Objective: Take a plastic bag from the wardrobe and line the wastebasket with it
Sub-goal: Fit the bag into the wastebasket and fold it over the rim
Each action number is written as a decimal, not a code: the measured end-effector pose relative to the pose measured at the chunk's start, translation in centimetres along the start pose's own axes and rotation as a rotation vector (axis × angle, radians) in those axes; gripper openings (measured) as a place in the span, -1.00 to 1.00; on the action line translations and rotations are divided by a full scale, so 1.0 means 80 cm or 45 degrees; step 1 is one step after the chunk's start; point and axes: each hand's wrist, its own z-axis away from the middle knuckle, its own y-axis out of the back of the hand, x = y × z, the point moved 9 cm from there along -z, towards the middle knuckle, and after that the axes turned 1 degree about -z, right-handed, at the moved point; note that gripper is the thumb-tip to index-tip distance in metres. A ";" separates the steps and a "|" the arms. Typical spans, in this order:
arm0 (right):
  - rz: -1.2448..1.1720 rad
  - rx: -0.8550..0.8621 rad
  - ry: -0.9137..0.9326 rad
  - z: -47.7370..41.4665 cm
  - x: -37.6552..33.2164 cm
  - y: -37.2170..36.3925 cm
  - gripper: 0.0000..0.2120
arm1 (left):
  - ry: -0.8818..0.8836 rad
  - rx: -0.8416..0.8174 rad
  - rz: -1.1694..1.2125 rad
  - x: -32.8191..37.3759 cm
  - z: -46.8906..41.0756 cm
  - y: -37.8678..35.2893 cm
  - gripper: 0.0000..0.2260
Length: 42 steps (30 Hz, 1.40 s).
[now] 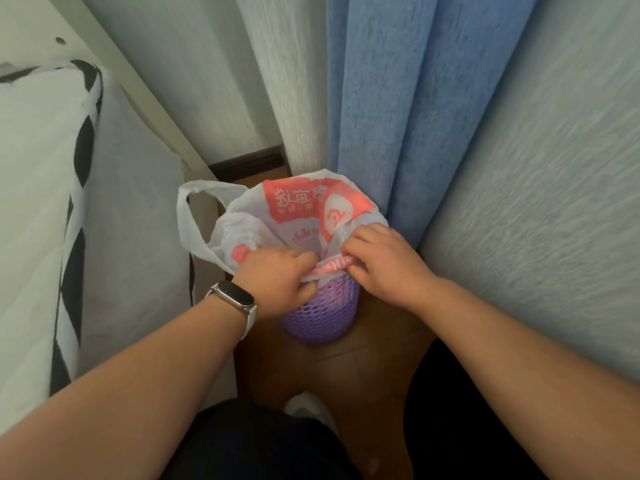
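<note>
A purple perforated wastebasket (317, 315) stands on the wooden floor, against the curtains. A white plastic bag (298, 209) with red print sits inside it, its mouth spread open above the rim. One bag handle sticks out to the left. My left hand (277, 275), with a watch on the wrist, grips the near edge of the bag at the basket's rim. My right hand (384, 261) pinches the same edge a little to the right. Between the two hands the edge is folded over the rim.
A bed with a white and black patterned cover (45, 209) lies close on the left. Grey and blue curtains (384, 98) hang behind the basket and along the right. My dark trousers and a white shoe (308, 407) are at the bottom, on a narrow strip of floor.
</note>
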 end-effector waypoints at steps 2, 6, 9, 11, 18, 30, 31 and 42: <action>-0.003 -0.050 0.024 0.002 -0.004 -0.002 -0.85 | 0.047 -0.134 0.030 -0.001 0.002 -0.014 -0.86; 0.020 -0.220 0.076 0.009 -0.009 -0.013 -0.78 | 0.020 -0.333 0.061 0.014 0.001 -0.036 -0.87; 0.049 -0.211 0.094 0.010 -0.012 -0.013 -0.74 | -0.061 -0.274 -0.042 0.023 -0.001 -0.035 -0.78; 0.076 -0.175 0.083 0.007 -0.012 -0.013 -0.80 | -0.073 -0.164 -0.065 0.019 -0.002 -0.030 -0.77; 0.085 -0.221 0.020 0.008 -0.003 -0.022 -0.75 | 0.113 -0.233 0.086 0.005 0.000 -0.047 -0.79; 0.064 -0.717 0.004 0.035 -0.008 -0.060 -0.63 | 0.307 -0.489 0.568 -0.003 0.011 -0.076 -0.64; 0.009 -0.736 -0.025 0.034 -0.009 -0.059 -0.59 | 0.323 -0.424 0.576 -0.009 0.007 -0.069 -0.69; 0.065 -0.149 -0.038 -0.055 -0.010 -0.021 -0.73 | 0.511 0.150 0.198 -0.097 -0.021 -0.028 -0.69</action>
